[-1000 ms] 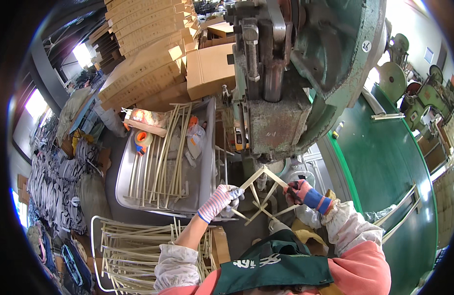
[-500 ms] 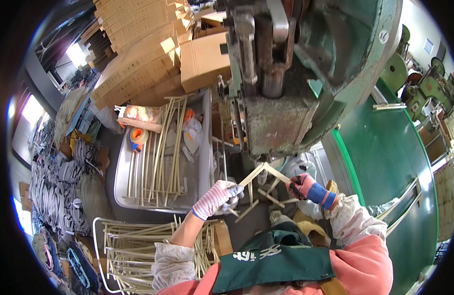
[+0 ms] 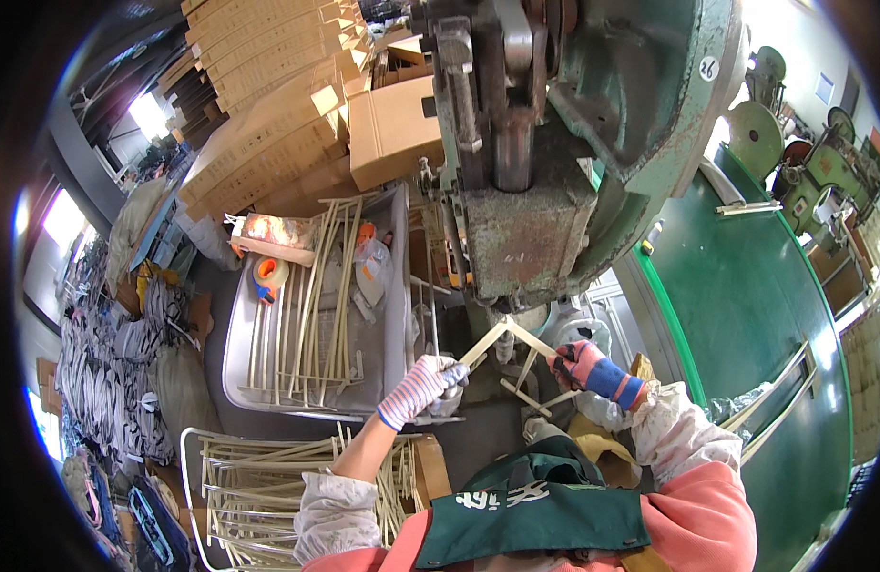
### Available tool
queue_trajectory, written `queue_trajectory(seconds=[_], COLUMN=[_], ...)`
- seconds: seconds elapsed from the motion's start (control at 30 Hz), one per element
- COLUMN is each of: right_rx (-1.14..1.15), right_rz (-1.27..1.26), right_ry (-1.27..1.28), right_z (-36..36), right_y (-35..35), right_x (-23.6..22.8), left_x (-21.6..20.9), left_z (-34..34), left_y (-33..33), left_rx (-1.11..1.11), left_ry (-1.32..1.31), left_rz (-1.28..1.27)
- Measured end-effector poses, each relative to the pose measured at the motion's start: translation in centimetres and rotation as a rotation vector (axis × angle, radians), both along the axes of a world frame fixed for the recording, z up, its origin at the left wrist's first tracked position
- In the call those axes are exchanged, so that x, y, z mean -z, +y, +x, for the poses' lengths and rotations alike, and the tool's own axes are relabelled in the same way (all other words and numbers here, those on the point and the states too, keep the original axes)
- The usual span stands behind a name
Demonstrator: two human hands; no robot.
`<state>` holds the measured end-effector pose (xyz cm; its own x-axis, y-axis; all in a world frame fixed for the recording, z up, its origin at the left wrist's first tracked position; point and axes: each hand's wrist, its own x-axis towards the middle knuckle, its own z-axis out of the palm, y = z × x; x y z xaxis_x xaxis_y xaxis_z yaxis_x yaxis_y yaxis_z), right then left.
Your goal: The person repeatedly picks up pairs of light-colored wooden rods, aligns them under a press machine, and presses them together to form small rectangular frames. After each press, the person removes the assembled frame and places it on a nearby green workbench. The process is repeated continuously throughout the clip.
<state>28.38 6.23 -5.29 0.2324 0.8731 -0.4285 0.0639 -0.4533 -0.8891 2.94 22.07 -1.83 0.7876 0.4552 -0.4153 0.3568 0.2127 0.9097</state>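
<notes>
A cream folding frame of narrow flat bars (image 3: 526, 336) forms an upturned V, its peak directly under the ram of a green press (image 3: 526, 243). My left hand (image 3: 423, 389), in a striped glove with grey fingertips, is closed round the left bar. On the right bar, my right hand (image 3: 595, 370) is closed too, in a pink and blue glove with dark patches. More thin cream bars of the frame hang below, between my hands. Whether the peak touches the press tooling cannot be made out.
A grey tub (image 3: 232, 357) at the left holds long cream bars, a tape roll (image 3: 269, 271) and plastic bags. Nearer me, a wire rack (image 3: 187, 477) carries many bars. To the right runs a green conveyor belt (image 3: 736, 286). Cardboard boxes (image 3: 392, 129) are stacked behind.
The frame's lower bars have shifted, and fewer show between my hands. Both hands keep their grip with little movement. My view has turned slightly, so the press appears further left.
</notes>
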Motion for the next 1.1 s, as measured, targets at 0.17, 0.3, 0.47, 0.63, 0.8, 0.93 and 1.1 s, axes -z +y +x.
queue_trajectory(seconds=[0.17,0.3,0.47,0.63,0.8,0.93,1.1], right_rx=[-0.009,-0.034,-0.05,-0.146,-0.247,-0.36,-0.411], right_rz=[-0.004,-0.004,0.032,0.066,-0.028,0.093,0.344], right_ry=[0.008,-0.048,-0.091,-0.062,0.098,0.382,0.251], right_z=[0.2,0.2,0.1,1.0,-2.0,-6.8,-0.5], right_y=[0.1,0.1,0.0,-0.3,-1.9,-3.4,-4.9], right_x=[-0.3,-0.3,-1.2,-2.8,-4.4,-6.5,-6.2], left_x=[0.2,0.6,0.5,-1.2,-1.3,-0.2,-3.0], left_z=[0.1,-0.1,-0.1,-0.6,-0.7,-0.6,-7.1], left_y=[0.3,0.5,0.6,0.5,-2.4,-4.5,-5.7], left_rx=[-0.011,-0.026,-0.023,0.016,0.008,-0.323,-0.573], left_ry=[0.002,-0.013,-0.008,-0.056,0.182,0.272,-0.147], left_rz=[-0.037,-0.042,-0.077,0.061,0.669,1.338,1.102])
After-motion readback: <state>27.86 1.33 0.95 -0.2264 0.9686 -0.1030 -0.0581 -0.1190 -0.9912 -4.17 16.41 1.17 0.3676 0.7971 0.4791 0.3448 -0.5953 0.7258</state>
